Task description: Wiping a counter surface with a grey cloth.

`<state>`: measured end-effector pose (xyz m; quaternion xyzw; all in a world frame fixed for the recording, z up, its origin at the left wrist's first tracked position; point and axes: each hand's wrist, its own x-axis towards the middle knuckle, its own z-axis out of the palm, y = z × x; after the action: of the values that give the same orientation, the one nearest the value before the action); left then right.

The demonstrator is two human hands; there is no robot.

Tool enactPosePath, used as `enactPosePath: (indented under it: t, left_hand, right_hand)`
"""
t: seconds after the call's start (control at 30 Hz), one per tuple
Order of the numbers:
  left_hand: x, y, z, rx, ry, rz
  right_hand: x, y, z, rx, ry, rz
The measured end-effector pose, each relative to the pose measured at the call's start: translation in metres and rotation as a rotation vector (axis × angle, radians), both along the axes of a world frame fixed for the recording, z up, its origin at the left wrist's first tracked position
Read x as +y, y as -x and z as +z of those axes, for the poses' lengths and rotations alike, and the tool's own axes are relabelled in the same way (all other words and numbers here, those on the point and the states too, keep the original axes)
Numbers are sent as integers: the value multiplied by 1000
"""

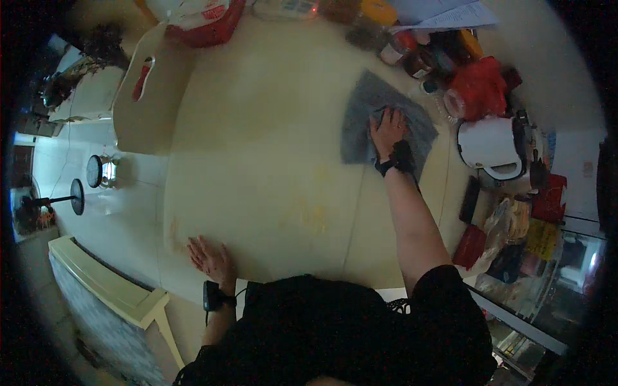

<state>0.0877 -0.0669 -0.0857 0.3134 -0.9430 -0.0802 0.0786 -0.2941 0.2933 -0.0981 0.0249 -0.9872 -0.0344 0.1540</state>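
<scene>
A grey cloth [357, 130] lies spread on the pale yellow tabletop [260, 120], right of the middle. My right hand [389, 131] rests flat on the cloth with the fingers somewhat spread; a black band is round that wrist. At the near left corner of the tabletop, my left hand [210, 258] lies palm down with its fingers apart, touching nothing but the table as far as I can see. A black device is strapped to the left wrist. Faint yellowish marks show on the tabletop between the hands.
Jars [397, 48], a red bag [478, 89] and a white electric kettle [487, 142] crowd the right side. Packets and a red box [469, 247] lie nearer me. A chair with a cream backrest [263, 84] cannot be confirmed; a cream panel with a handle slot [149, 116] stands at left.
</scene>
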Motion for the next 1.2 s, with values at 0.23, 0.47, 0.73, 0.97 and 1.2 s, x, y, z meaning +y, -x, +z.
enactPosePath:
  t: [0.23,0.47,0.73,0.97,1.2]
  left_hand:
    - [0,-2,-1,16,-9,16]
    - [-1,-4,-7,17,34,-12]
    - [-5,-6,-13,6,81,-26]
    - [-6,-4,-16,44,77,18]
    - [-4,-5,-16,80,117,17]
  right_hand:
    - [-5,1,9,175,960,-52]
    - [50,-4,24,24,348,185]
    - [70,18,20,-192,230,236]
    - [113,13,2,-95,676,-54]
    - [120,-9,36,-61,1209,-276]
